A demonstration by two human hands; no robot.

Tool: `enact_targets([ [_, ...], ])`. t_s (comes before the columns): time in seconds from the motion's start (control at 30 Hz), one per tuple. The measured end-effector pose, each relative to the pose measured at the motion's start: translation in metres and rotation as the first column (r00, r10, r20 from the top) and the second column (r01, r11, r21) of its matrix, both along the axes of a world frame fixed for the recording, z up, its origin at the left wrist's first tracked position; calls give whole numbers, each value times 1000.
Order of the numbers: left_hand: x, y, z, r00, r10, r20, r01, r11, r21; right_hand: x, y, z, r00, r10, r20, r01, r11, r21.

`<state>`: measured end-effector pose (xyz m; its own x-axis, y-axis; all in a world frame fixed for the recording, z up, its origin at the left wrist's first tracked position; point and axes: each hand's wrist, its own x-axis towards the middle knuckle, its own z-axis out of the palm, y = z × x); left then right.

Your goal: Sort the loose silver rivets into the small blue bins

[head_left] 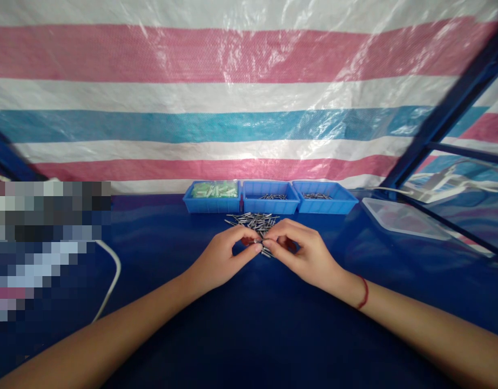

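Note:
My left hand (pixel 222 253) and my right hand (pixel 308 251) meet fingertip to fingertip over the table. Each pinches with thumb and forefinger at a small metal pin (pixel 260 241), mostly covered by the fingers. Whether it is one pin or two I cannot tell. Right behind and under the fingertips lies a loose pile of thin metal pins (pixel 253 220), silvery and dark, pointing every way. A red string is around my right wrist.
Behind the pile stand three blue bins: the left bin (pixel 212 206) with green-and-white pieces, the middle bin (pixel 270 207) and right bin (pixel 328 207) with metal pins. A clear plastic lid (pixel 403 220) lies right. A white cable (pixel 116 265) curves at left, beside a pixelated area.

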<state>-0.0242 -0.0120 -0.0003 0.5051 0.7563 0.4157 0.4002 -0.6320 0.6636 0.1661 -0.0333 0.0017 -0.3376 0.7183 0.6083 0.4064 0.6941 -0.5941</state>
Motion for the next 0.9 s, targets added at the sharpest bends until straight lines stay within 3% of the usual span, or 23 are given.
enact_targets([
  [0.4, 0, -1, 1, 994, 45, 98, -55, 994, 99, 1, 1, 0, 999, -50, 20, 48, 997, 59],
  [0.6, 1, -3, 3, 995, 43, 94, -56, 988, 143, 0, 5, -3, 997, -65, 49, 64, 998, 18],
  [0.8, 2, -5, 3, 998, 28, 59, -37, 985, 169, 0, 5, -5, 996, 10, 88, -7, 999, -37],
  [0.9, 2, -5, 1, 999, 22, 36, -27, 986, 167, 0, 8, -7, 1000, -1, 15, 3, 992, -127],
])
